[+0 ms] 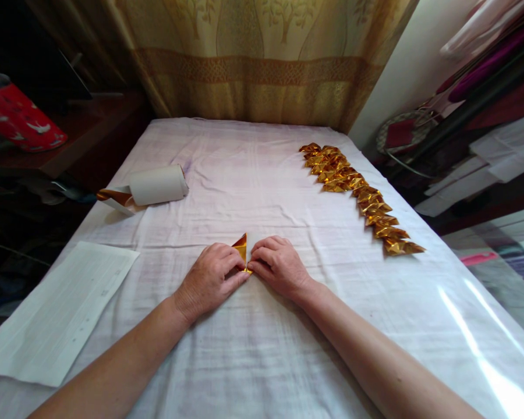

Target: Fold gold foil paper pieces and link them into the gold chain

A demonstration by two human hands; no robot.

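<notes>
A small piece of gold foil paper [241, 247], partly folded to a pointed corner, lies between my two hands on the white cloth. My left hand [212, 274] is closed on its left side, thumb and fingers pinching the near edge. From the other side, my right hand [280, 266] pinches the foil's near right end with bent fingers. The fingers hide much of the sheet. To the right, folded gold foil pieces [373, 212] are nested in a long row. A white-backed roll [157, 185] with gold foil inside its loose end rests at the left.
A printed white sheet [65, 314] lies at the left edge of the cloth-covered surface [244, 361]. A red patterned cylinder [24, 119] is on a dark wooden table [109, 119]. Behind hangs a gold curtain [253, 64]; clothes [502, 145] hang at the right.
</notes>
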